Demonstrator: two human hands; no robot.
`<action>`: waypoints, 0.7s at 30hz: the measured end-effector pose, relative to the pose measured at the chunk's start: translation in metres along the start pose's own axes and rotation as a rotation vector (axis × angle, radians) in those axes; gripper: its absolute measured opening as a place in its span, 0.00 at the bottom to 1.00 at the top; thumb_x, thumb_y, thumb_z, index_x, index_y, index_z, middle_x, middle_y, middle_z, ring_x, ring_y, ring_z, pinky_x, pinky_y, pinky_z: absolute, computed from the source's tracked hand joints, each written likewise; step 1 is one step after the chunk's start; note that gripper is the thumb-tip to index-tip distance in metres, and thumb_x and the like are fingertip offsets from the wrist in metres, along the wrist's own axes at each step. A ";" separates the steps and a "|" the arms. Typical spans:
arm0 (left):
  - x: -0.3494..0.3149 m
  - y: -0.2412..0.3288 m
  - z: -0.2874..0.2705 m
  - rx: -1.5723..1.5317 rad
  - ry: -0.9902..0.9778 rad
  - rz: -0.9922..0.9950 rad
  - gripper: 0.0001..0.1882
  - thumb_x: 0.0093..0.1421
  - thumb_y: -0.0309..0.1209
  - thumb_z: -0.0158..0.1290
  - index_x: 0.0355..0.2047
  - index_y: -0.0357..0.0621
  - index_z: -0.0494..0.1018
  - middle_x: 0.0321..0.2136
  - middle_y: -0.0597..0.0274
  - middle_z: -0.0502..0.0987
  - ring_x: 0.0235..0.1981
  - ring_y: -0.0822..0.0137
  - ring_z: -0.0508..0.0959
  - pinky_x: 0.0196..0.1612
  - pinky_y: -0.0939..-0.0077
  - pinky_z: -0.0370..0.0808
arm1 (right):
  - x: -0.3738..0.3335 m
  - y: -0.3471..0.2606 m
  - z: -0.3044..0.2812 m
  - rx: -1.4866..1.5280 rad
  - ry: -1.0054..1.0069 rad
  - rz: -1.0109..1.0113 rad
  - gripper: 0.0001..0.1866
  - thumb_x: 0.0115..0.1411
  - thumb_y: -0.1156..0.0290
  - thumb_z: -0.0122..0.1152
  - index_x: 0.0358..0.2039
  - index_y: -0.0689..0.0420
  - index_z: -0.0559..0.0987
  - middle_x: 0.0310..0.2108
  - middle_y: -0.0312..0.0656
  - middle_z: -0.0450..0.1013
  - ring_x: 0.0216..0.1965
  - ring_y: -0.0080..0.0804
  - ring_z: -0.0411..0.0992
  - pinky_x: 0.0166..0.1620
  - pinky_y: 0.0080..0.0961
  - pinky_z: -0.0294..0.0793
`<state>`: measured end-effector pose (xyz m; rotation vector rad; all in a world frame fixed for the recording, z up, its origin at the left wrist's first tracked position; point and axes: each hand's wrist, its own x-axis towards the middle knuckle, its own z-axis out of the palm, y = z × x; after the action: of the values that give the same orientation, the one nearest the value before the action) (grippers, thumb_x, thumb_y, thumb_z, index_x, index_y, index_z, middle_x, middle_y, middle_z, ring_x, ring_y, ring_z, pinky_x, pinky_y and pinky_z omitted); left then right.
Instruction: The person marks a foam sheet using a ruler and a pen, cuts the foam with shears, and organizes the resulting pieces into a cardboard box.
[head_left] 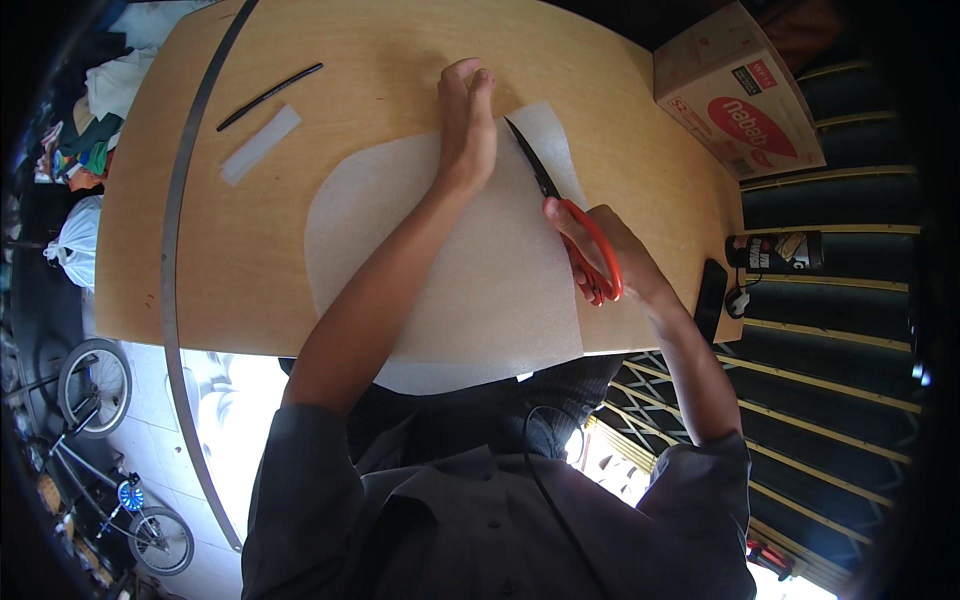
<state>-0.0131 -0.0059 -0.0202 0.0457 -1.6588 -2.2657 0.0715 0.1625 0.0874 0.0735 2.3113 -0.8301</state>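
Note:
A large white felt-like sheet [480, 290] with a rounded left side lies on the table, its near part hanging past the front edge. My right hand [618, 248] grips the orange handles of the scissors [540, 172]. Their dark blades point to the far left over the sheet's right part. My left hand [467, 120] rests at the sheet's far edge, left of the blade tips. Its fingers curl beyond that edge; what they hold, if anything, is hidden.
On the wooden table [270, 240] lie a black pen [270, 97], a small white strip [260, 145] and a long metal strip [177, 200] reaching past the front edge. A carton [740, 95], a black can [775, 250] and a dark flat object [710, 300] are at right.

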 end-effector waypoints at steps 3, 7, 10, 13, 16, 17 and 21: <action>0.002 -0.005 -0.003 0.020 0.005 0.026 0.30 0.71 0.49 0.34 0.62 0.37 0.54 0.61 0.46 0.58 0.65 0.49 0.63 0.68 0.55 0.51 | 0.000 -0.005 0.001 -0.011 0.022 -0.005 0.46 0.58 0.25 0.44 0.05 0.58 0.67 0.04 0.37 0.61 0.05 0.30 0.66 0.10 0.24 0.66; 0.001 -0.005 -0.001 0.042 0.005 0.047 0.31 0.72 0.50 0.33 0.62 0.37 0.55 0.61 0.46 0.59 0.65 0.50 0.62 0.68 0.55 0.51 | 0.002 -0.004 0.001 -0.018 0.025 -0.004 0.46 0.57 0.24 0.44 0.05 0.57 0.67 0.03 0.37 0.60 0.05 0.30 0.67 0.10 0.24 0.67; 0.001 -0.004 -0.002 0.062 -0.007 0.053 0.31 0.72 0.50 0.33 0.61 0.37 0.55 0.62 0.45 0.59 0.65 0.50 0.62 0.68 0.57 0.52 | 0.003 -0.002 0.002 -0.019 0.037 -0.012 0.46 0.55 0.22 0.43 0.05 0.56 0.66 0.03 0.36 0.60 0.05 0.29 0.66 0.10 0.24 0.67; 0.001 -0.005 -0.003 0.047 -0.009 0.064 0.30 0.72 0.50 0.32 0.61 0.37 0.56 0.63 0.45 0.58 0.65 0.50 0.62 0.68 0.58 0.52 | 0.005 0.001 0.001 -0.041 0.059 -0.018 0.45 0.55 0.23 0.45 0.05 0.55 0.66 0.03 0.35 0.59 0.04 0.27 0.65 0.08 0.23 0.65; 0.002 -0.005 -0.002 0.034 -0.014 0.064 0.30 0.72 0.50 0.32 0.61 0.36 0.56 0.62 0.45 0.59 0.65 0.50 0.62 0.67 0.59 0.52 | 0.008 0.008 0.000 -0.018 0.061 -0.026 0.43 0.56 0.25 0.46 0.06 0.55 0.65 0.03 0.34 0.58 0.04 0.26 0.64 0.08 0.21 0.63; 0.002 -0.005 -0.001 0.032 -0.020 0.065 0.30 0.72 0.50 0.32 0.61 0.36 0.56 0.62 0.45 0.59 0.65 0.50 0.62 0.67 0.59 0.52 | 0.008 0.011 0.000 -0.001 0.059 -0.029 0.43 0.57 0.25 0.47 0.07 0.54 0.65 0.03 0.33 0.58 0.03 0.25 0.63 0.08 0.21 0.63; 0.001 -0.004 -0.001 0.036 -0.026 0.072 0.30 0.72 0.50 0.32 0.60 0.36 0.57 0.61 0.45 0.60 0.65 0.50 0.62 0.67 0.59 0.53 | 0.009 0.013 0.000 0.000 0.064 -0.032 0.41 0.57 0.28 0.51 0.07 0.54 0.64 0.03 0.33 0.57 0.04 0.25 0.62 0.09 0.21 0.62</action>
<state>-0.0151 -0.0065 -0.0243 -0.0347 -1.6875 -2.1927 0.0682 0.1707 0.0749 0.0635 2.3780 -0.8549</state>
